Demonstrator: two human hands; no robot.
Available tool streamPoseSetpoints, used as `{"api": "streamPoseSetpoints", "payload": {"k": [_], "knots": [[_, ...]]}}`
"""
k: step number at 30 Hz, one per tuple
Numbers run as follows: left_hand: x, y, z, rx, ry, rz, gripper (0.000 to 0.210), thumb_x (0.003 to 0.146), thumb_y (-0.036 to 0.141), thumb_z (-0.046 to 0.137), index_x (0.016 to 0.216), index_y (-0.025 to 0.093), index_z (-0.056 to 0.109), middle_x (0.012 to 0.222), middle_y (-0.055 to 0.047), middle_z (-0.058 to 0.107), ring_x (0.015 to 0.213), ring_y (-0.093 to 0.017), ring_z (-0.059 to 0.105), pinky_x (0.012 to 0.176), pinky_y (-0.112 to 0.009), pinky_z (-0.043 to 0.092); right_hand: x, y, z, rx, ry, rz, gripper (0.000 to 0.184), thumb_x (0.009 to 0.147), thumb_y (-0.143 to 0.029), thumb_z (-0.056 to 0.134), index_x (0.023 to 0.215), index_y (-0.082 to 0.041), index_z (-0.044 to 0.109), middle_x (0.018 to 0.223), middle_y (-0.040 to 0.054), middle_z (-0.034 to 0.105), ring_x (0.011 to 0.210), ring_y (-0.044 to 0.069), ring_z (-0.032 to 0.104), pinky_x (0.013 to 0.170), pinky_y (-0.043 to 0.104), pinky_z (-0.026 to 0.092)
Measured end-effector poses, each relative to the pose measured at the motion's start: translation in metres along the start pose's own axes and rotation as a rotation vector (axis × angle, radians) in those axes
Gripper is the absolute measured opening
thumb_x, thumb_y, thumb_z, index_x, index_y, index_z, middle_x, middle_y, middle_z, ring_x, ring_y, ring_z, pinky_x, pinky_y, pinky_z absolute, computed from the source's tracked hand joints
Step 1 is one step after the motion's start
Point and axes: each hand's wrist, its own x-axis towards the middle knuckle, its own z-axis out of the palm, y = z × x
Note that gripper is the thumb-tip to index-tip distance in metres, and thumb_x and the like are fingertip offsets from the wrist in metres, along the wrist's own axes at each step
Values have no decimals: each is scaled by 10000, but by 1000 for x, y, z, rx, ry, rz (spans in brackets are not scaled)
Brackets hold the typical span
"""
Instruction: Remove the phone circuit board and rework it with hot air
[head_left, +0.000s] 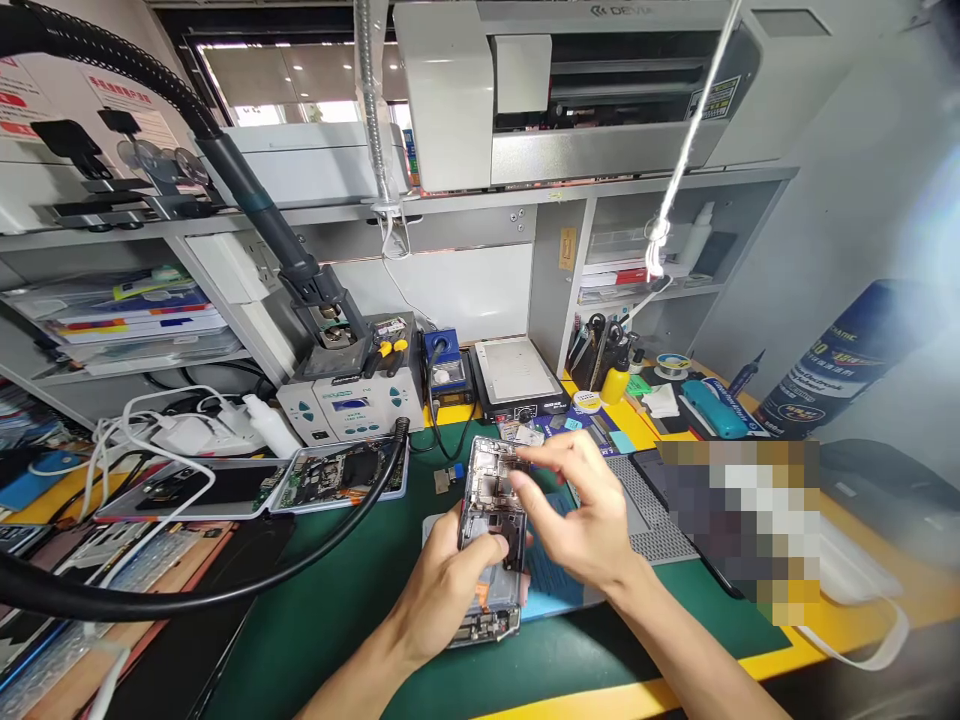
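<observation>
My left hand [442,580] is closed around an opened smartphone [491,475], tilted up off the mat, with the thumb lying across its inner face. Metal shielding and bare inner parts show in the upper half of the phone; a battery-like dark block and an orange flex cable show lower down. My right hand [581,505] is at the phone's upper right edge. Its index finger and thumb are stretched toward the frame with a gap between their tips. Whether these tips touch the phone I cannot tell. The other right fingers are partly hidden.
A green mat [322,640] covers the bench. To the left lie an opened phone case tray [341,475] and a black hose [247,600]. Behind stands a hot-air station [352,400]. A perforated grey pad [660,530] and a large spray can [832,360] are on the right.
</observation>
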Motion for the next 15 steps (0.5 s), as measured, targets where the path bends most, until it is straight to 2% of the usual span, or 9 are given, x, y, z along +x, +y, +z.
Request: {"api": "streamPoseSetpoints", "payload": {"k": [2, 4, 9, 12, 15], "knots": [[-1, -2, 0, 9, -10, -22, 213, 798, 359, 608, 903, 178, 568, 606, -4, 621, 520, -171, 584, 545, -290, 502, 4, 3, 1, -42, 40, 21, 233, 918, -174, 715, 1138, -248, 701, 950, 61, 622, 910, 240, 589, 793, 446, 515], [-1, -3, -1, 17, -17, -31, 227, 802, 374, 615, 909, 184, 553, 601, -11, 632, 527, -176, 588, 539, -291, 501, 9, 5, 1, -62, 15, 30, 259, 910, -195, 738, 1158, -260, 705, 1012, 70, 645, 973, 255, 610, 845, 466, 528], [0, -4, -3, 31, -37, -33, 234, 807, 386, 624, 905, 182, 563, 624, -21, 652, 537, -180, 607, 541, -288, 503, 26, 5, -1, -91, -138, 10, 223, 902, -238, 782, 1120, -247, 736, 1037, 68, 702, 984, 242, 662, 847, 420, 572], [1, -4, -4, 29, -44, -28, 241, 801, 389, 636, 894, 172, 591, 638, -30, 658, 556, -186, 626, 539, -281, 497, 37, 7, -3, -122, -246, -50, 121, 936, -270, 752, 1050, -227, 759, 962, 62, 727, 911, 222, 686, 802, 385, 586], [2, -3, -5, 24, -49, -25, 263, 800, 396, 631, 920, 162, 610, 625, -34, 657, 543, -183, 614, 539, -283, 496, 45, 11, -2, -159, -324, -136, 123, 971, -275, 708, 1051, -201, 764, 949, 78, 739, 894, 220, 696, 804, 379, 590]]}}
